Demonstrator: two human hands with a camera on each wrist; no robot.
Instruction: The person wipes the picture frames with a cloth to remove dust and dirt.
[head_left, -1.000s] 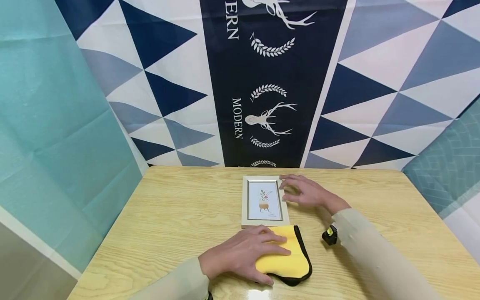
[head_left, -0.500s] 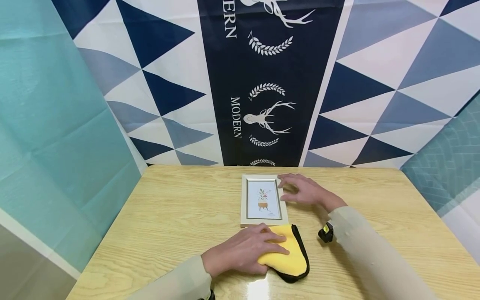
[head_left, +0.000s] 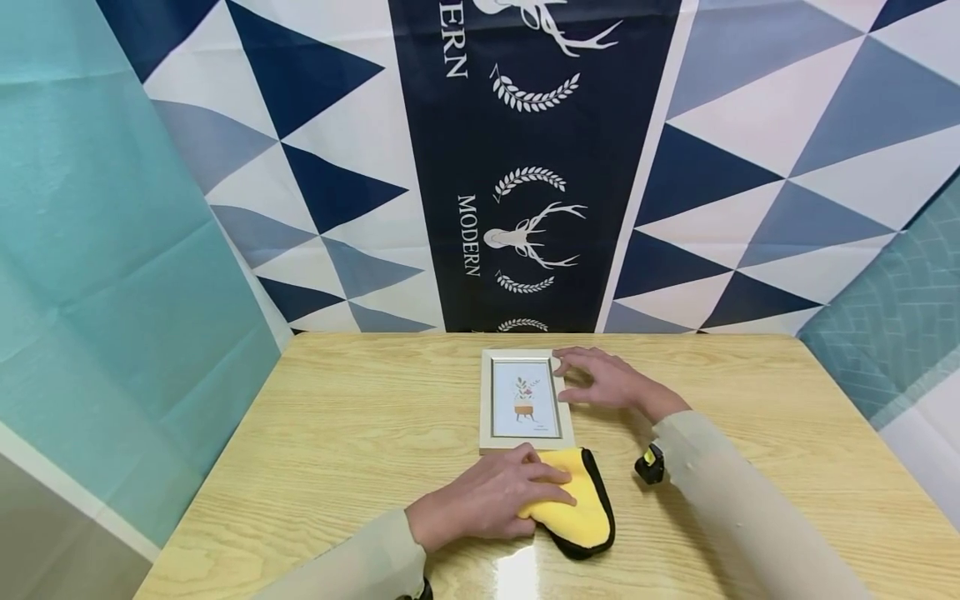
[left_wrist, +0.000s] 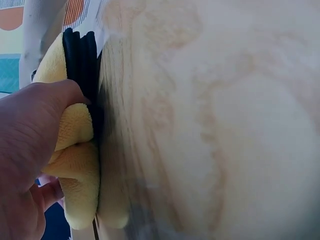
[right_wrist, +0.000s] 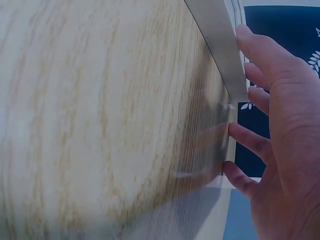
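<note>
A pale picture frame [head_left: 487, 400] with a potted-plant print lies flat toward the back of the table. My right hand [head_left: 611, 382] holds it at its far right corner, thumb at the right side and fingers round the corner; two other fingers touch the tabletop in the right wrist view. Just in front of the frame lies a folded yellow cloth [head_left: 581, 521] with black edging. My left hand [head_left: 491, 496] grips its left part, thumb against the near side in the left wrist view and fingers spread over the top. The hand hides part of the cloth.
The wooden table [head_left: 360, 408] reaches back to a patterned blue and white wall cloth [head_left: 345, 167]. A teal sheet [head_left: 135, 275] hangs at the left side. A black wrist camera [head_left: 650, 464] sits under the right cuff.
My left thumb has drawn in under the cloth, and the cloth's near edge has gathered up a little. The right hand and the frame stay as they were.
</note>
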